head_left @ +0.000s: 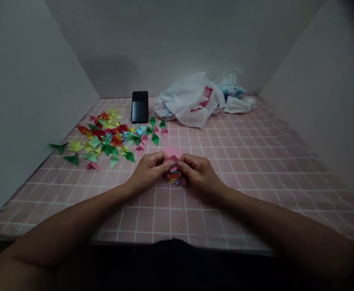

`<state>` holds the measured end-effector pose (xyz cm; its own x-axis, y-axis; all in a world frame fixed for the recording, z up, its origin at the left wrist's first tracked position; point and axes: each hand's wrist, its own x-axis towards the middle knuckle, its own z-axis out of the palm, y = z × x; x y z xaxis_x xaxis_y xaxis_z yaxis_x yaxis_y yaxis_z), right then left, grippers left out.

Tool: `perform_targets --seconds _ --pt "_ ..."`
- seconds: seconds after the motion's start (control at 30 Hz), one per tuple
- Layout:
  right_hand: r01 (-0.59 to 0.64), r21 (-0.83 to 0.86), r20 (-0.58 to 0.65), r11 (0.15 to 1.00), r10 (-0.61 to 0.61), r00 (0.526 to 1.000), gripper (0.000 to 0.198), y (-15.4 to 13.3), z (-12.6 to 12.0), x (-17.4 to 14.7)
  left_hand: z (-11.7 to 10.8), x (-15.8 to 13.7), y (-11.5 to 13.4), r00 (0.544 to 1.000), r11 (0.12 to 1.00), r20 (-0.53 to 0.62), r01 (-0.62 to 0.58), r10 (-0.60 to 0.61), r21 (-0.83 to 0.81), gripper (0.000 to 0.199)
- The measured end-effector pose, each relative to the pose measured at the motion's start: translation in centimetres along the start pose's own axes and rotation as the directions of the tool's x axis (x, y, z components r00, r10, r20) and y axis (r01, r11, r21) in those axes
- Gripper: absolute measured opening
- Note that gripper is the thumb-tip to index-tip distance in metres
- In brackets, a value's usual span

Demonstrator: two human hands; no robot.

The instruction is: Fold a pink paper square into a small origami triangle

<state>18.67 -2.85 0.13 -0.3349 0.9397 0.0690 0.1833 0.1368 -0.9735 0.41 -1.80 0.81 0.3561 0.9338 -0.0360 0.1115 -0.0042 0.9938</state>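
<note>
Between my two hands is a pink sheet of origami paper (172, 151), partly folded. My left hand (150, 169) pinches its left side with thumb and fingers. On the other side my right hand (198, 171) pinches the paper too, and the thumbs nearly meet at its near part. Just below the pink paper lies a small stack of coloured paper squares (175, 180), with yellow, orange, blue and lilac edges showing; my hands hide much of it. To the left spreads a pile of folded paper pieces (116, 140) in red, green, yellow, blue and pink.
A black phone (140, 107) leans upright near the back wall. Right of it sit a crumpled white plastic bag (192, 99) with red print and a second bag with blue contents (233, 91). Pale walls enclose the pink checked tablecloth (256, 161) on three sides.
</note>
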Motion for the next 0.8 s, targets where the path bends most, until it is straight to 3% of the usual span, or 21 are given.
perform_targets --seconds 0.2,0.33,0.4,0.63,0.8 --pt "-0.049 0.100 0.010 0.994 0.048 0.999 0.030 0.6 0.2 0.2 -0.3 0.3 0.0 0.999 0.999 -0.034 0.001 -0.002 -0.037 0.033" --pt "0.051 0.174 -0.081 0.983 -0.038 0.996 0.014 1.3 0.2 0.6 -0.5 0.4 0.0 0.996 0.999 -0.088 -0.032 0.029 -0.038 0.033" --pt "0.100 0.196 -0.107 0.975 -0.080 0.991 0.017 1.5 0.2 0.6 -0.5 0.3 -0.1 0.995 0.998 -0.082 -0.056 0.054 -0.021 0.031" --pt "0.094 0.201 -0.104 0.975 -0.074 0.992 0.015 1.6 0.2 0.6 -0.4 0.3 -0.7 0.995 0.997 -0.065 -0.070 0.071 0.009 0.020" --pt "0.094 0.232 -0.108 0.968 -0.071 0.992 0.013 1.5 0.3 0.6 -0.3 0.5 -0.8 0.991 0.993 -0.071 -0.113 0.111 -0.031 0.032"
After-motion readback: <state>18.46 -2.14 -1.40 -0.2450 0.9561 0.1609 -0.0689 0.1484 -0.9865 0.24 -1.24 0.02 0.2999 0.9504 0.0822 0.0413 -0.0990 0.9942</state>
